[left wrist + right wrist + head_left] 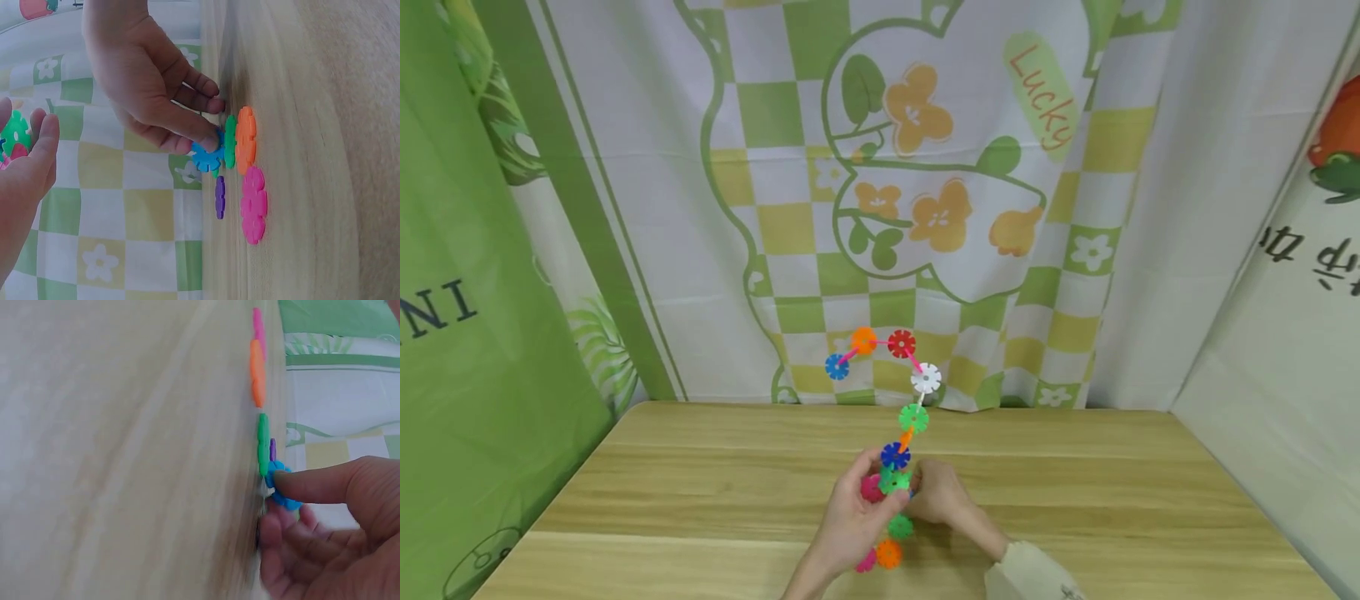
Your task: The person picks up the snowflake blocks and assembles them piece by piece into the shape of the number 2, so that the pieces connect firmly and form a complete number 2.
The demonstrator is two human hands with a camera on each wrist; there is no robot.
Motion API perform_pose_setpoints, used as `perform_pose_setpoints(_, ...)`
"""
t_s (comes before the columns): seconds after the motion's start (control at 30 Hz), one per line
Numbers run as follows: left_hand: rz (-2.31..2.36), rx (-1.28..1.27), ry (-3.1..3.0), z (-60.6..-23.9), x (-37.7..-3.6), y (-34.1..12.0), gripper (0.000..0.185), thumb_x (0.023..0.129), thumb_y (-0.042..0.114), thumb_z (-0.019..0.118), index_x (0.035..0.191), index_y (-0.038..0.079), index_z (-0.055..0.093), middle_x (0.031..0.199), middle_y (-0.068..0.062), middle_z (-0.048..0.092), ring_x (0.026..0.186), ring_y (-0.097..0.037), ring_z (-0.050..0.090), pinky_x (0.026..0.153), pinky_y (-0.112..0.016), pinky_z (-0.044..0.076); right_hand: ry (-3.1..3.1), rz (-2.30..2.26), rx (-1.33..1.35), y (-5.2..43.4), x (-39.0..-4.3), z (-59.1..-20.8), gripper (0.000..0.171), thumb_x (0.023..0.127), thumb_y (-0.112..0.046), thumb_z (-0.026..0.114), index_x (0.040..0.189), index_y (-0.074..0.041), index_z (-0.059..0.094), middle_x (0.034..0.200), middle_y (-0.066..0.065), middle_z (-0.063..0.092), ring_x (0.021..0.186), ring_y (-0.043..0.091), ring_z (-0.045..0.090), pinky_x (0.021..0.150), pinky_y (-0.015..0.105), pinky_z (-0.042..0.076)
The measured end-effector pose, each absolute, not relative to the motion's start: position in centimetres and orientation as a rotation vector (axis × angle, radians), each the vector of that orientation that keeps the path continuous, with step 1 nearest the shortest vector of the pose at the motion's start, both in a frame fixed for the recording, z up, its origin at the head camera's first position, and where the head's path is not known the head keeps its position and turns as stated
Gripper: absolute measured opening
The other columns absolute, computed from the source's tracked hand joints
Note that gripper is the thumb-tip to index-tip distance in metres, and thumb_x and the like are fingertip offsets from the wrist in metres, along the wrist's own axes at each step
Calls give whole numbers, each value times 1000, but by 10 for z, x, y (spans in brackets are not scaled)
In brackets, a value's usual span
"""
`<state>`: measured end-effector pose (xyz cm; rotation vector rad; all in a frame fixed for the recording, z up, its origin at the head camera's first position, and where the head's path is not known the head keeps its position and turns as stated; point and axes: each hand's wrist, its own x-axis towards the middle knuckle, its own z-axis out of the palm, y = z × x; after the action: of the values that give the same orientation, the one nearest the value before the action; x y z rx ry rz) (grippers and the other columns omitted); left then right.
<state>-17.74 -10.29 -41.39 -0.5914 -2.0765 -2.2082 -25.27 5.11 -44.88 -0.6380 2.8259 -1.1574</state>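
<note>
Since the blue disc (206, 161) is tipped up from the tabletop between the right hand's (943, 492) thumb and fingertips, a light pinch near its rim would probably suit best, leaving its notches free. It should be lifted straight up, clear of the green disc (900, 527) lying flat just beside it; whether the two touch, I cannot tell. The orange disc (890, 553) and pink disc (866, 560) lie nearer the table's (1075, 500) near edge.

The left hand (855, 508), its fingers partly closed, grips the lower part of the linked chain (913, 412), which rises toward the far edge; holding it level would likely spare the joints. The right forearm slants in from the near right, its fingers low over the wood.
</note>
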Motion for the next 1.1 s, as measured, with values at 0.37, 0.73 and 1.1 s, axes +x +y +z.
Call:
perform_pose_setpoints(0.37,-2162,-572,-2115,-414,-178,-104,44,91,5,64,129,-3,45,116,-25,47,79,-12,60,68,-21,55,2616,-1503,-877,70,-244,-445,20,73,3,77,80,-1,58,71,2,61,60,6,55,53,20,49)
perform_pose_setpoints(0.73,-2115,-519,-2146,-412,-176,-105,42,91,7,64,129,0,47,113,-19,50,78,-15,60,71,-28,57,2553,-1730,-780,88,-231,-421,17,77,3,76,87,3,63,76,8,68,66,9,61,61,23,54)
perform_pose_setpoints(1.1,-2155,-514,-2151,-411,-176,-103,41,91,1,62,129,1,47,116,-22,49,84,-17,62,76,-28,56,2470,-1886,-732,97,-217,-399,16,79,-1,75,88,4,62,82,11,68,73,12,64,68,24,56)
